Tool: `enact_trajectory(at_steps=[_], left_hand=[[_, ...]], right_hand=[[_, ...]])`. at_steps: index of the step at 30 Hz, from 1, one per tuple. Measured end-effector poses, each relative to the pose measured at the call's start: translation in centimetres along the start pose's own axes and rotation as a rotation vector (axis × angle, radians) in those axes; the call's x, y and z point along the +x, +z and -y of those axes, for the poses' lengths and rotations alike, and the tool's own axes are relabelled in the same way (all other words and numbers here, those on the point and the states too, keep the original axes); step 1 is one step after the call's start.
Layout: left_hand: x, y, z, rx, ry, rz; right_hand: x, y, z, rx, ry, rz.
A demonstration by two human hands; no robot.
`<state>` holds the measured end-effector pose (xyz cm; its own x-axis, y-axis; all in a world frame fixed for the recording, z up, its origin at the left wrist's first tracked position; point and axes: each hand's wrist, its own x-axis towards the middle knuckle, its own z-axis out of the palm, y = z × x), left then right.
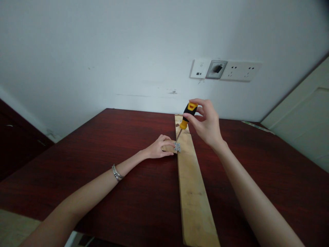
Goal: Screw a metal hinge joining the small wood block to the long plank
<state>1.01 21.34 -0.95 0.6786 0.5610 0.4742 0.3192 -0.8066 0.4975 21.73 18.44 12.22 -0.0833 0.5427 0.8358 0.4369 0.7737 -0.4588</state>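
A long pale wooden plank (191, 185) lies lengthwise on the dark red table (123, 157). A small metal hinge (177, 147) sits at the plank's left edge, joining it to a small wooden block (169, 148). My left hand (158, 148) is wrapped over that block, pressing it against the plank. My right hand (205, 122) pinches the black and yellow handle of a screwdriver (186, 117), which stands tilted with its tip down on the hinge.
A white wall rises behind the table, with a row of sockets and a switch plate (225, 70). A pale door or cabinet panel (305, 113) stands at right. Dark furniture (15, 140) is at far left. A silver bracelet (117, 173) circles my left wrist.
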Motion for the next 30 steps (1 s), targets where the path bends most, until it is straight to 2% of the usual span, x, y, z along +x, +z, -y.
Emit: enact_trajectory(at_steps=[7,24,30], left_hand=[[0.01,-0.13,-0.24,-0.005,-0.005,-0.005],[0.08,-0.17,-0.29,0.01,-0.013,0.007],[0.06,-0.16,-0.35,0.005,-0.023,0.008]], right_hand=[[-0.18,0.13,0.07,-0.007,0.014,0.049],[-0.17,0.2,-0.32,-0.014,0.018,0.076],[-0.28,0.24,-0.62,0.035,0.071,0.089]])
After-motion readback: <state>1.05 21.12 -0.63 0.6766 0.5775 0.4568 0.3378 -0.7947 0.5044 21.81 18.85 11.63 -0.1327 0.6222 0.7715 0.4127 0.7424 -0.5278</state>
